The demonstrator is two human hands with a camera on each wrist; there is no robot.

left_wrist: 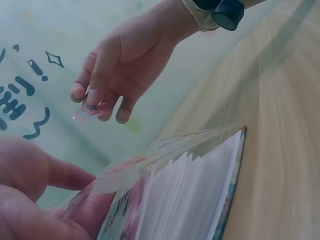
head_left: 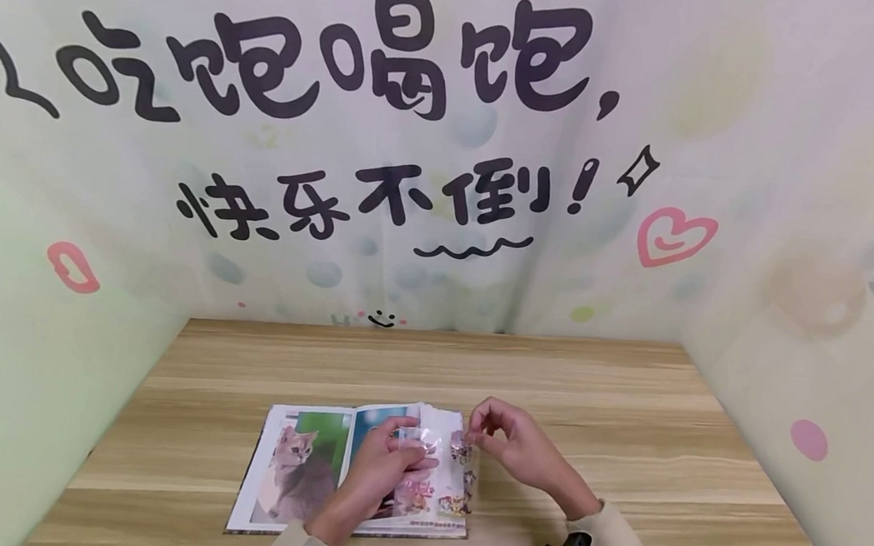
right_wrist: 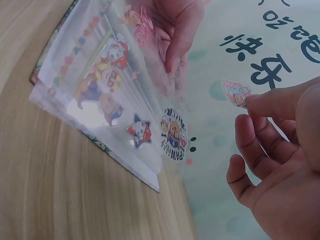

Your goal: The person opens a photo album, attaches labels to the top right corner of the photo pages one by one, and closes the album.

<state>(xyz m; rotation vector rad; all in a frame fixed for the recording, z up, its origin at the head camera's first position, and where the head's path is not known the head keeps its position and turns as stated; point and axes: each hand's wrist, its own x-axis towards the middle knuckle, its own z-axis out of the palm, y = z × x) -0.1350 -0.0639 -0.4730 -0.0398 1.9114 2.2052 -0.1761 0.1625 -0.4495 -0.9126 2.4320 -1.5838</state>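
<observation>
A clear sticker sheet printed with colourful cartoon characters lies over the right side of an open photo album. My left hand pinches the sheet near its left side, thumb and fingers on either face in the left wrist view. To the right of the sheet, my right hand pinches a small pink and white sticker between thumb and forefinger. In both wrist views the sticker hangs apart from the sheet. The other right fingers are loosely bent.
A cat photo fills the album's left page, and a blue-toned photo shows partly beneath my left hand. The album lies on a wood-grain table. Behind it hangs a pale curtain with large dark lettering and pink hearts.
</observation>
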